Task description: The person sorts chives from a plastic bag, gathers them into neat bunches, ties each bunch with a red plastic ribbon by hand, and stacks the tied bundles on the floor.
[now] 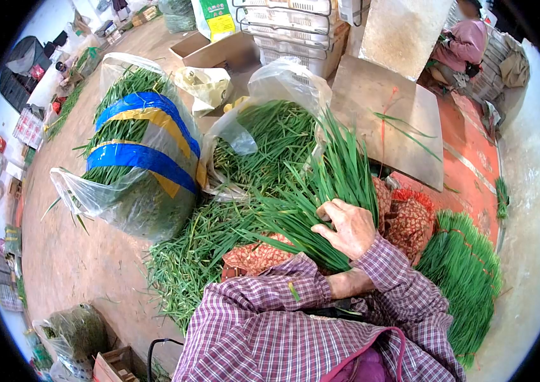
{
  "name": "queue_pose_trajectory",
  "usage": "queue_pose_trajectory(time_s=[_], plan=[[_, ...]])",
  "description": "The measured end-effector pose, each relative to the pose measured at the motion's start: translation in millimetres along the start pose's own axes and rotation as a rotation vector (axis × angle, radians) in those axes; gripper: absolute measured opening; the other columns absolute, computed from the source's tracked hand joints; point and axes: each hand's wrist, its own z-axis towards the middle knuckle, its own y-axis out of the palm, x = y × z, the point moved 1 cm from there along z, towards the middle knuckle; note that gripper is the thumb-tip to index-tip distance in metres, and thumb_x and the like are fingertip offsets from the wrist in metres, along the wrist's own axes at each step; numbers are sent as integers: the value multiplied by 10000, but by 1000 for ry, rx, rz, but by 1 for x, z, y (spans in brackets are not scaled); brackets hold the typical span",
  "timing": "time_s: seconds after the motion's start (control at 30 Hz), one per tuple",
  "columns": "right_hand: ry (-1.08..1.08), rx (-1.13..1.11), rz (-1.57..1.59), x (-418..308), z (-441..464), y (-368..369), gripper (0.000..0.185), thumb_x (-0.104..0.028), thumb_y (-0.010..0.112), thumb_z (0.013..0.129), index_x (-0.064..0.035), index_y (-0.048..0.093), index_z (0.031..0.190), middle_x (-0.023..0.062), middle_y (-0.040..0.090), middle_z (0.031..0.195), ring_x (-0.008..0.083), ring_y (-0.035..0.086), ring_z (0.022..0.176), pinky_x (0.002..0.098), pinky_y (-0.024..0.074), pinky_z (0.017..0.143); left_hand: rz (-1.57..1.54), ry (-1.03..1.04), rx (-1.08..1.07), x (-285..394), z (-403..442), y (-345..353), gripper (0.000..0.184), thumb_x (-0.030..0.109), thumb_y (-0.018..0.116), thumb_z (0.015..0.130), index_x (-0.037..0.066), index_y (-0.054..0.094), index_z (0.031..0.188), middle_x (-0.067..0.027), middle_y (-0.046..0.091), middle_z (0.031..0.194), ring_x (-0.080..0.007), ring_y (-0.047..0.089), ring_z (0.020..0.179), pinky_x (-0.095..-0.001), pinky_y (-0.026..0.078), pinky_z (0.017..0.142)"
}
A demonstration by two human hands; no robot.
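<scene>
A thick bunch of long green garlic chives (346,169) lies across my lap, over a patterned orange-brown cloth (260,256). My right hand (349,228) rests on the bunch with its fingers curled and the thumb against the leaves. My left forearm crosses beneath the right one. Only the wrist of my left hand (347,284) shows; its fingers are hidden under the right arm and the leaves. Loose chive leaves (187,261) are heaped on the left of my lap.
A clear bag of chives (270,137) stands ahead, beside a bag wrapped in blue tape (146,162). Tied chives (464,274) lie at my right. A board (387,121), cardboard box (219,54) and stacked white crates (292,32) are farther forward. Another person (464,44) sits at upper right.
</scene>
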Motion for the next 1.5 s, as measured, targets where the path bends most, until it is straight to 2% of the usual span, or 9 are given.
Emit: queue_pose_trajectory(time_s=[0.13, 0.33, 0.53, 0.63, 0.8, 0.93, 1.03, 1.3, 1.5], plan=[[-20, -13, -105, -1, -1, 0, 200, -191, 693, 795, -65, 613, 928, 74, 629, 830, 260, 641, 743, 370, 498, 639, 13, 11, 0, 1, -1, -1, 282, 279, 510, 833, 106, 722, 903, -35, 670, 923, -177, 606, 863, -359, 401, 828], [-15, 56, -13, 6, -4, 4, 145, -170, 637, 838, -81, 564, 926, 85, 612, 807, 278, 627, 765, 400, 492, 649, 34, 19, -19, 1, 2, 0, 285, 276, 506, 838, 104, 721, 910, -39, 666, 943, -179, 605, 878, -364, 397, 846], [-27, 86, 48, 7, -3, 5, 122, -144, 609, 860, -65, 550, 932, 104, 643, 870, 287, 643, 785, 396, 504, 654, 16, 23, -61, 2, 9, 1, 288, 272, 501, 843, 101, 719, 917, -44, 663, 962, -181, 604, 894, -369, 394, 865], [17, 97, 60, 7, -3, 5, 139, -152, 616, 859, -68, 564, 956, 95, 653, 897, 276, 653, 787, 386, 510, 663, 0, 31, -77, 2, 13, 0, 289, 271, 499, 846, 99, 719, 921, -46, 661, 972, -181, 604, 901, -371, 393, 874], [93, 139, 126, 3, 0, 1, 251, -182, 687, 808, -72, 602, 1017, 72, 652, 850, 231, 649, 697, 347, 502, 614, -7, 28, -95, 2, 20, 2, 291, 268, 495, 850, 97, 717, 927, -50, 658, 989, -183, 603, 914, -375, 390, 889], [63, 134, 62, -2, 2, 1, 275, -199, 714, 787, -93, 607, 1017, 46, 637, 850, 216, 640, 673, 345, 498, 595, -25, 29, -115, 1, 24, 2, 293, 266, 492, 853, 95, 716, 932, -53, 655, 1002, -184, 603, 924, -379, 388, 901], [94, 122, 93, -4, 2, 1, 277, -215, 737, 764, -114, 615, 990, 26, 614, 851, 207, 629, 662, 343, 495, 587, -33, 26, -120, 2, 28, 2, 295, 264, 489, 856, 93, 716, 936, -56, 654, 1011, -185, 602, 931, -381, 386, 910], [46, 65, -49, -4, -1, 1, 257, -245, 757, 731, -126, 622, 913, 27, 561, 812, 214, 634, 764, 355, 494, 644, -42, 21, -127, 3, 32, 4, 299, 260, 483, 862, 90, 714, 945, -62, 649, 1038, -187, 601, 952, -388, 382, 935], [60, 100, -68, -4, -1, 4, 264, -263, 767, 713, -115, 617, 872, 30, 551, 798, 219, 628, 741, 366, 490, 629, -52, 13, -133, 2, 33, 5, 302, 257, 478, 867, 87, 712, 953, -66, 645, 1057, -189, 600, 967, -393, 379, 953]])
